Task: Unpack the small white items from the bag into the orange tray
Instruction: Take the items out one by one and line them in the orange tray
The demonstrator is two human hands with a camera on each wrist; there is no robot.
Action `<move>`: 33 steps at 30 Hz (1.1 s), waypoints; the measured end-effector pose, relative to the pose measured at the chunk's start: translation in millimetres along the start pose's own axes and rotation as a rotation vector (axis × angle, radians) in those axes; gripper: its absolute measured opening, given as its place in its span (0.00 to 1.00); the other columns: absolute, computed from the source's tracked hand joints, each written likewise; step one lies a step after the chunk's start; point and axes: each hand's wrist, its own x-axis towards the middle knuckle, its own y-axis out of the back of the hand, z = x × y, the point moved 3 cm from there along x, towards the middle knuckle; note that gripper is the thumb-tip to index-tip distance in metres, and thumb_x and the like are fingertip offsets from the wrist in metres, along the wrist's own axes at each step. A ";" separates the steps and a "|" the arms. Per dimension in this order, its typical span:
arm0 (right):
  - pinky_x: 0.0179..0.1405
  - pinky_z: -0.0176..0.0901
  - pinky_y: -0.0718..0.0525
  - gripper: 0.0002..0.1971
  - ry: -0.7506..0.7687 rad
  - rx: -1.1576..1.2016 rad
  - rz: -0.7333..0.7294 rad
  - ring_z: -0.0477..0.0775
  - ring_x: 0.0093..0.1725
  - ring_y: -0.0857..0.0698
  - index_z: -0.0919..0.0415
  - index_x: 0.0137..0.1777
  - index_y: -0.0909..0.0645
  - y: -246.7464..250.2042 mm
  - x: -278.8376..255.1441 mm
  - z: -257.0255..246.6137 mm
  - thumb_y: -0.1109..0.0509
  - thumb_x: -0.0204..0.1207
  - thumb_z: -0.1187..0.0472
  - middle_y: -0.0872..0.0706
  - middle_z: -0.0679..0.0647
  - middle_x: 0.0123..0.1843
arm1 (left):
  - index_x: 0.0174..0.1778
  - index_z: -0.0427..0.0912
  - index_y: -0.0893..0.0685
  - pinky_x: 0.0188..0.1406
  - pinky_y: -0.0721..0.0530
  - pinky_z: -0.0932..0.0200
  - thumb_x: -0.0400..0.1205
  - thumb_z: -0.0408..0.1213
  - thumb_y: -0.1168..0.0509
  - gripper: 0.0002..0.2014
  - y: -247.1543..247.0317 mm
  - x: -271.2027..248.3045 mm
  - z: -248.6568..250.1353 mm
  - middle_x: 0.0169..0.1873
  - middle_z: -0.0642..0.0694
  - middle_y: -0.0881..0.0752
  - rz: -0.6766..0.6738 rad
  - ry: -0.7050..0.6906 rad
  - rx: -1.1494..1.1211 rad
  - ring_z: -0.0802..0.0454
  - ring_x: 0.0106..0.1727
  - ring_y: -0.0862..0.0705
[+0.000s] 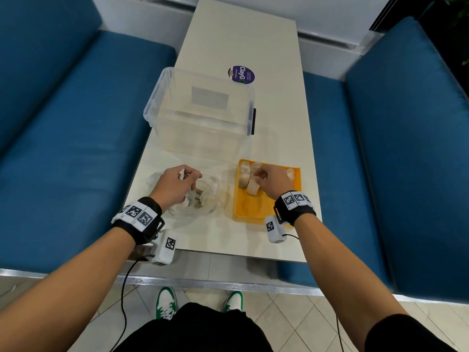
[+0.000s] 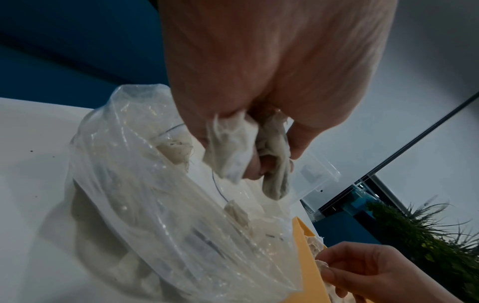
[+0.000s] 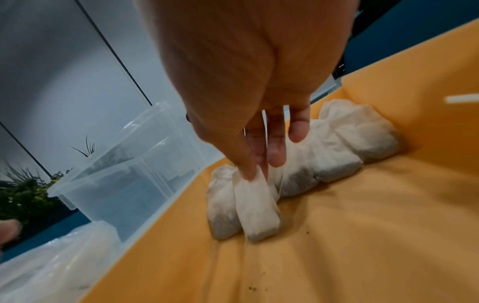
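A crumpled clear plastic bag lies on the table just left of the orange tray, its mouth open, with several small white sachets inside. The shallow rectangular tray holds a row of soft white sachets along its far end, lying side by side and touching; the nearest sachet rests on the tray floor.

clear bin blocks beyond | tray near half bare
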 end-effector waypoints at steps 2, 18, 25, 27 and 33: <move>0.52 0.46 0.16 0.03 -0.019 -0.017 0.034 0.53 0.49 0.14 0.52 0.49 0.12 -0.5 3.2 -0.3 0.27 0.79 0.60 0.11 0.50 0.44 | 0.52 0.48 0.09 0.37 0.22 0.51 0.88 0.44 0.34 0.08 2.2 1.0 -1.1 0.37 0.46 0.13 0.008 0.001 0.004 0.49 0.39 0.20; 0.55 0.49 0.16 0.06 -0.060 -0.033 0.150 0.55 0.52 0.15 0.57 0.52 0.11 2.3 3.4 -8.0 0.26 0.78 0.59 0.12 0.54 0.51 | 0.53 0.47 0.10 0.38 0.22 0.49 0.88 0.45 0.33 0.08 3.1 3.5 1.5 0.37 0.46 0.13 -0.003 0.019 -0.005 0.47 0.39 0.20; 0.48 0.42 0.20 0.08 -0.053 -0.025 0.194 0.50 0.49 0.18 0.55 0.56 0.14 10.9 0.1 -10.8 0.25 0.78 0.60 0.14 0.52 0.51 | 0.58 0.46 0.16 0.31 0.21 0.58 0.82 0.30 0.34 0.11 3.2 4.2 -1.8 0.48 0.42 0.17 -0.057 0.114 -0.050 0.48 0.43 0.20; 0.49 0.47 0.15 0.05 -0.007 0.011 0.235 0.51 0.48 0.17 0.54 0.53 0.14 16.3 -1.8 -19.8 0.26 0.78 0.59 0.15 0.50 0.48 | 0.59 0.45 0.18 0.26 0.23 0.58 0.81 0.28 0.34 0.13 2.8 4.4 -2.7 0.50 0.36 0.16 -0.089 0.120 -0.083 0.47 0.41 0.20; 0.41 0.39 0.20 0.05 0.306 0.270 0.179 0.38 0.36 0.19 0.53 0.47 0.11 28.2 -19.2 -90.1 0.25 0.76 0.63 0.11 0.46 0.42 | 0.64 0.38 0.23 0.23 0.22 0.60 0.85 0.22 0.35 0.13 -7.0 1.0 4.1 0.47 0.37 0.11 -0.167 0.059 -0.096 0.46 0.37 0.16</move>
